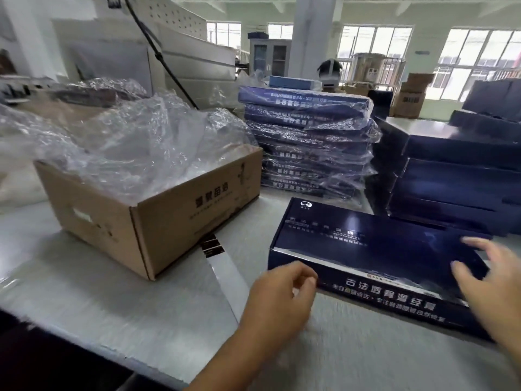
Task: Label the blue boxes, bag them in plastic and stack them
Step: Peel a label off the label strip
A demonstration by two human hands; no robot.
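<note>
A dark blue box [375, 249] with white print lies flat on the white table [112, 300], front right. My left hand [282, 294] is at its near left corner, fingers curled and touching the front edge. My right hand [487, 283] rests over the box's right end with fingers spread, blurred. Behind it stands a stack of bagged blue boxes [310, 145] wrapped in clear plastic. Unbagged blue boxes [456, 176] are piled at the right.
An open cardboard carton [152, 221] full of clear plastic bags [135, 142] stands at the left. A strip of label backing [217, 255] lies between carton and box. White machinery and a black cable rise behind; cartons and windows far back.
</note>
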